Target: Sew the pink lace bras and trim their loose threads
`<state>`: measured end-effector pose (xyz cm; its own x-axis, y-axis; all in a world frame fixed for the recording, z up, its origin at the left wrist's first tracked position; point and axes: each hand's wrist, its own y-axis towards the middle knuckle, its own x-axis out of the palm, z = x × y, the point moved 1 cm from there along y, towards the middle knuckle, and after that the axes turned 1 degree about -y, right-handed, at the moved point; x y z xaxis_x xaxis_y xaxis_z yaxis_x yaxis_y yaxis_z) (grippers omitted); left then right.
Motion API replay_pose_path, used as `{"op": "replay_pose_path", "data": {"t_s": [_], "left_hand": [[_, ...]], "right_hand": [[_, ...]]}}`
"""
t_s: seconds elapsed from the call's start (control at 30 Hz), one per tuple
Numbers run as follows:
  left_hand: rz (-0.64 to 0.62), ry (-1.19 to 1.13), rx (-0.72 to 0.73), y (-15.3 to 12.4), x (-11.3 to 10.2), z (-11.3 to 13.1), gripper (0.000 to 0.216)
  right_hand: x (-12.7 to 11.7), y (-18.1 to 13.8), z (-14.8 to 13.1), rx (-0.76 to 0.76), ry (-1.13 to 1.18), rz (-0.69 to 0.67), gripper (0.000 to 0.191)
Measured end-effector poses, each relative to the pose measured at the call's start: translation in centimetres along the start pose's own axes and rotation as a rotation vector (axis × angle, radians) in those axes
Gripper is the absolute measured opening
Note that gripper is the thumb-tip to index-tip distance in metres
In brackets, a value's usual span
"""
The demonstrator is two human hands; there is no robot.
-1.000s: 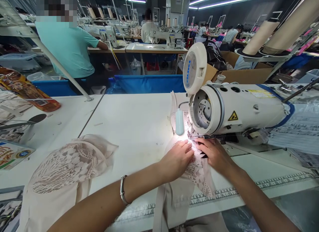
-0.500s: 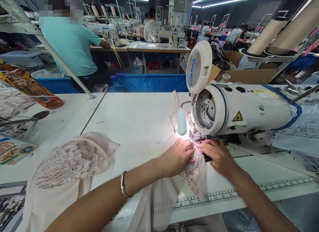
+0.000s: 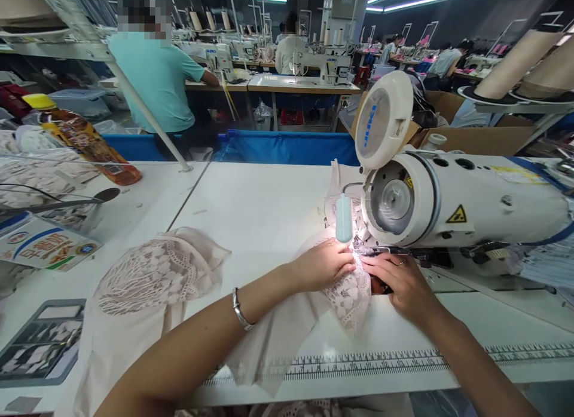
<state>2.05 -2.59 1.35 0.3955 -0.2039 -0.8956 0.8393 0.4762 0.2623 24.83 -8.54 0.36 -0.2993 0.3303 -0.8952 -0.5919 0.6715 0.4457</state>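
My left hand (image 3: pixel 323 266) lies on pale pink lace fabric (image 3: pixel 347 297) just left of the needle of a white sewing machine (image 3: pixel 448 205), fingers curled down onto the cloth. My right hand (image 3: pixel 399 281) rests on the same lace right under the machine head, fingers pressed together on it. A small lamp (image 3: pixel 344 218) lights the spot between both hands. The lace runs back toward me over the table edge.
A second heap of lace fabric (image 3: pixel 152 279) lies at the left. A snack bag (image 3: pixel 92 143), printed packets (image 3: pixel 45 248) and a printed ruler strip (image 3: pixel 368 362) are on the table. A person in a teal shirt (image 3: pixel 155 76) stands beyond a blue bin (image 3: pixel 287 147).
The lace under my hands has been drawn up toward the needle, so less of it trails to the table edge. Both hands stayed at the presser foot. The camera view shifted left.
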Motion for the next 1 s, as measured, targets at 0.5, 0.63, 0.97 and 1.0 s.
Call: {"op": "replay_pose_path", "data": {"t_s": [0.5, 0.63, 0.97, 1.0], "left_hand": [[-0.015, 0.198, 0.185, -0.5, 0.4, 1.4, 0.031], [-0.023, 0.216, 0.216, -0.6, 0.6, 1.6, 0.037], [0.018, 0.253, 0.184, -0.5, 1.0, 1.8, 0.025], [0.022, 0.247, 0.186, -0.5, 1.1, 1.8, 0.024]], "right_hand": [[1.0, -0.2, 0.8, 0.04, 0.125, 0.064, 0.065], [1.1, -0.1, 0.5, 0.041, 0.14, 0.075, 0.064], [-0.1, 0.4, -0.3, -0.047, 0.181, 0.189, 0.025], [-0.2, 0.5, -0.4, -0.06, 0.175, 0.198, 0.025]]}}
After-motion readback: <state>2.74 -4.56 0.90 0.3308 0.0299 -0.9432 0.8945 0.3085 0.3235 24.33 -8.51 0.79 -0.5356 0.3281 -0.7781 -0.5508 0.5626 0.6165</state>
